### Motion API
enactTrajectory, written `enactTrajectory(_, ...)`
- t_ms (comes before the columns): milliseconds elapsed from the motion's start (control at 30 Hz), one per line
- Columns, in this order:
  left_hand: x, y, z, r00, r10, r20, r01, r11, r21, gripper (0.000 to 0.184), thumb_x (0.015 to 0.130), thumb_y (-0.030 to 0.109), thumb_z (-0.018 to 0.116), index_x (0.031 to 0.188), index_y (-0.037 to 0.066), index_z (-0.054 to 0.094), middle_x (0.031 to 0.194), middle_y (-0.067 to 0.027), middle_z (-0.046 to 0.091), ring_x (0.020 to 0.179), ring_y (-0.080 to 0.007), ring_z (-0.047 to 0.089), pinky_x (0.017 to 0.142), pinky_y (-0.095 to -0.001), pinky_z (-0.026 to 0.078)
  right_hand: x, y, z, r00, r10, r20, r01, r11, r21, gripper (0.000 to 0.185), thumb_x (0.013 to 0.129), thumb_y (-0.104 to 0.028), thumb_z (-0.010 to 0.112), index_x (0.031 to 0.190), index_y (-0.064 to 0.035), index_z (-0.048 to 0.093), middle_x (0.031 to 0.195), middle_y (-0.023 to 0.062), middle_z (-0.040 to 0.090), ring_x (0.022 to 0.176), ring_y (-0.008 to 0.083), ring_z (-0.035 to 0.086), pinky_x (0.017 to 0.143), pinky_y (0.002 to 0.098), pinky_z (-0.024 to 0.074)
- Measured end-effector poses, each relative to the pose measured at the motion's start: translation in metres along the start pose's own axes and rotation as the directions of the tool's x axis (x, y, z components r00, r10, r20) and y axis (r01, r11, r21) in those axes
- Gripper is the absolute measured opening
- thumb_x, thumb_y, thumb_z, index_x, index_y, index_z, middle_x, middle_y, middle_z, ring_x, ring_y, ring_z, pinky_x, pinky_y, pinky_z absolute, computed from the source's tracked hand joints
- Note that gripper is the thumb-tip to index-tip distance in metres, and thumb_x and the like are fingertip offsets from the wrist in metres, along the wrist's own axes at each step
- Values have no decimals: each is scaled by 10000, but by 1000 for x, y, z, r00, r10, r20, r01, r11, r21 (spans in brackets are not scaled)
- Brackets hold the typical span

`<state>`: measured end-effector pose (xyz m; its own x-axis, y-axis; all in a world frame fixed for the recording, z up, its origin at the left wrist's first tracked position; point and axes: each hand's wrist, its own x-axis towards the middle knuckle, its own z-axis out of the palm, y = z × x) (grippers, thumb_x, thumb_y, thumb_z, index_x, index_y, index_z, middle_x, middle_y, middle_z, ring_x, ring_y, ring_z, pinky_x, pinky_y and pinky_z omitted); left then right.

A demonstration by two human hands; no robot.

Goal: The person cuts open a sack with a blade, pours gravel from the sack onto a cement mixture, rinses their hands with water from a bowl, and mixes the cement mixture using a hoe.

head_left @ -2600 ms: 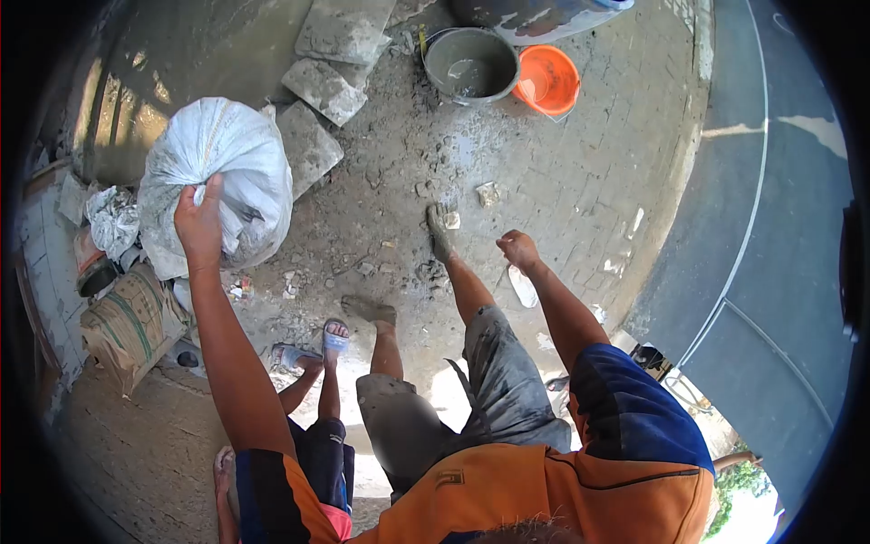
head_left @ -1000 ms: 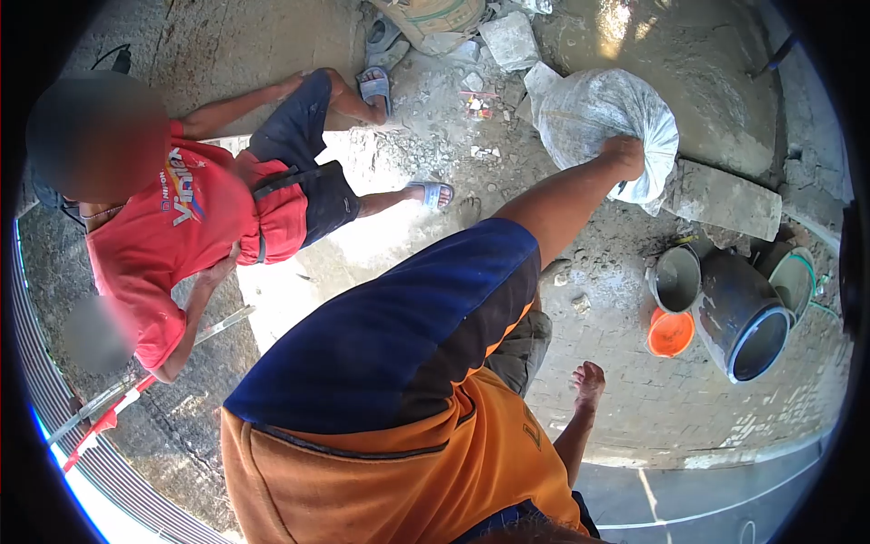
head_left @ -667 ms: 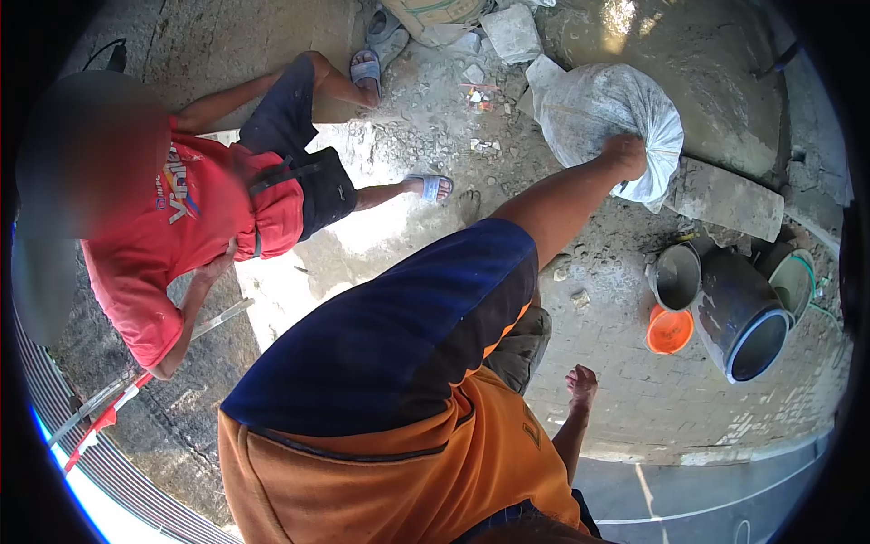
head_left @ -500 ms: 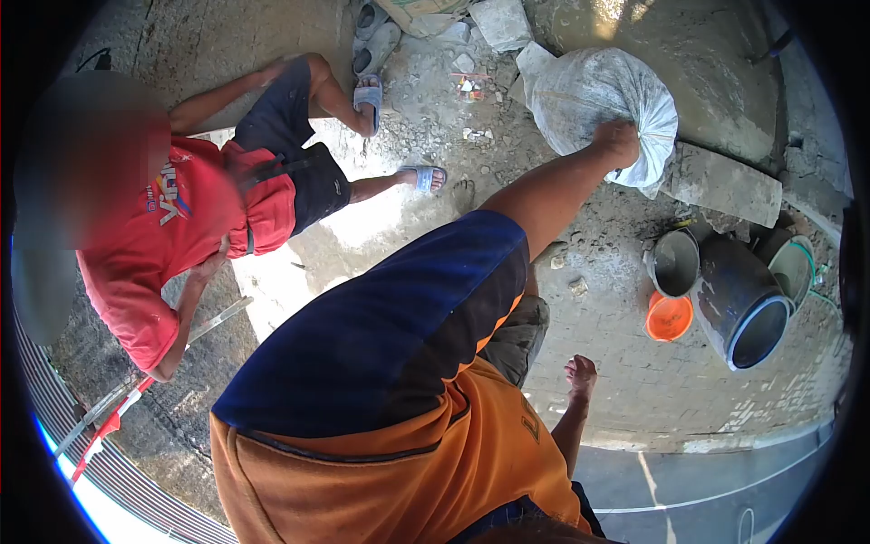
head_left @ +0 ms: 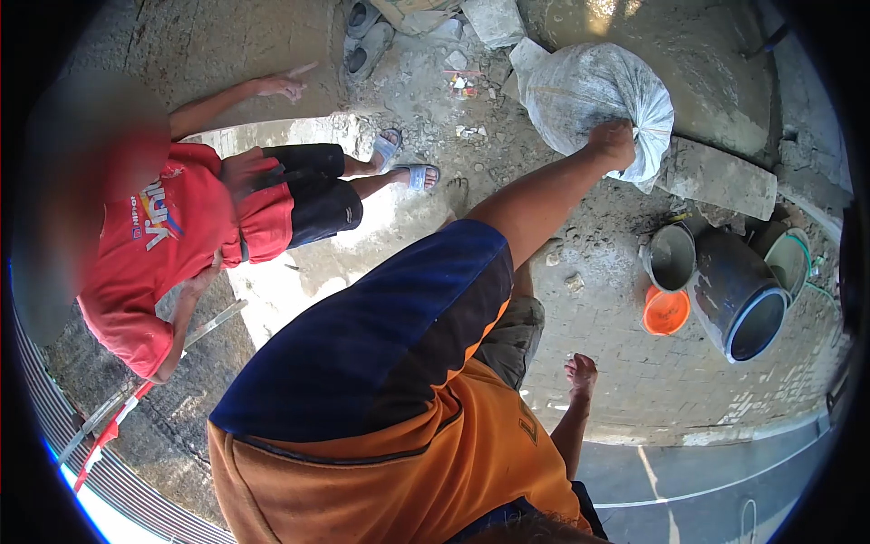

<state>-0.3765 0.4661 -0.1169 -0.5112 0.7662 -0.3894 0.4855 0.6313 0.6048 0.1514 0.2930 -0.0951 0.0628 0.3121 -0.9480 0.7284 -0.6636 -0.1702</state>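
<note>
My left hand (head_left: 613, 145) is closed round the gathered neck of a full white woven sack (head_left: 580, 95), which rests on the dirty ground near the top. Its fingers are wrapped tight and partly hidden behind the wrist. Lower right, away from the sack, hangs my right hand (head_left: 581, 372) with its fingers curled together; whether anything small is inside cannot be made out. A concrete slab (head_left: 720, 179) lies just right of the sack.
A co-worker in a red shirt (head_left: 172, 222) stands at the left, one arm stretched out. On the right are a grey bucket (head_left: 671, 258), an orange bucket (head_left: 666, 311) and a dark blue-rimmed barrel (head_left: 739, 299). Wet cement (head_left: 698, 82) covers the upper right. Rubble (head_left: 494, 25) lies near the top.
The view has turned since the first frame, bringing the co-worker in. The co-worker's feet have come together and one arm has reached out. My left hand stays on the sack's neck.
</note>
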Motion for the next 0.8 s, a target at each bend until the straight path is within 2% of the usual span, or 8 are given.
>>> enactTrajectory(133, -21, -19, -5, 990, 122, -74, -118, 991, 64, 507, 890, 280, 584, 1285, -30, 509, 1201, -227, 615, 1150, -346, 582, 979, -412, 454, 2, -29, 5, 1000, -17, -21, 16, 998, -64, 332, 886, -289, 638, 1152, -93, 601, 921, 82, 685, 717, 181, 649, 606, 328, 479)
enactTrajectory(267, -54, -45, -32, 991, 129, 19, -123, 972, -202, 522, 889, 258, 574, 1331, -3, 482, 1208, -231, 607, 1144, -348, 583, 970, -423, 459, -8, -69, 21, 993, -60, -100, 41, 982, -182, 314, 883, -258, 645, 1137, -79, 601, 889, 67, 670, 714, 166, 643, 573, 310, 464)
enactTrajectory(467, -113, -131, -113, 940, 172, 294, -114, 972, -206, 571, 842, 295, 665, 1312, 19, 496, 1139, -217, 640, 1086, -363, 614, 930, -445, 488, -20, -143, 81, 952, -197, -236, 126, 950, -285, 366, 875, -263, 649, 1175, -66, 577, 916, 54, 654, 740, 156, 636, 590, 309, 461)
enactTrajectory(567, -143, -238, -129, 958, -25, 287, 77, 982, -171, 551, 840, 338, 674, 1281, 36, 541, 1150, -221, 642, 1085, -361, 617, 920, -448, 491, -34, -212, 146, 955, -191, -225, 119, 947, -299, 361, 865, -193, 685, 1149, 11, 596, 968, 116, 671, 739, 190, 645, 619, 306, 502)
enactTrajectory(633, -159, -313, -141, 930, -238, 279, 268, 961, -74, 558, 808, 378, 691, 1225, 21, 590, 1112, -231, 654, 1047, -375, 631, 905, -454, 496, -33, -241, 186, 926, -367, -95, 315, 885, -343, 354, 868, -196, 679, 1138, 17, 595, 925, 109, 673, 738, 179, 647, 639, 292, 500)
enactTrajectory(667, -168, -357, -129, 926, -345, 151, 361, 928, -95, 516, 783, 406, 693, 1125, 21, 651, 1076, -235, 662, 1039, -373, 633, 896, -456, 500, -36, -257, 210, 928, -360, -96, 307, 884, -354, 354, 868, -196, 679, 1138, 17, 595, 925, 109, 673, 738, 179, 647, 639, 292, 500)
enactTrajectory(733, -178, -416, -146, 830, -541, 135, 551, 833, -50, 419, 795, 384, 676, 1004, 21, 693, 1044, -216, 679, 1002, -364, 656, 896, -433, 524, -53, -290, 258, 878, -478, 4, 448, 820, -356, 312, 881, -213, 661, 1077, 26, 616, 869, 101, 674, 716, 157, 643, 643, 288, 497)
enactTrajectory(800, -183, -471, -142, 763, -645, 46, 646, 761, -55, 390, 791, 375, 678, 988, 40, 707, 1058, -196, 684, 1024, -356, 650, 901, -432, 521, -69, -318, 297, 890, -451, 70, 444, 822, -356, 285, 892, -226, 651, 1027, 24, 627, 857, 98, 677, 709, 152, 645, 644, 287, 495)
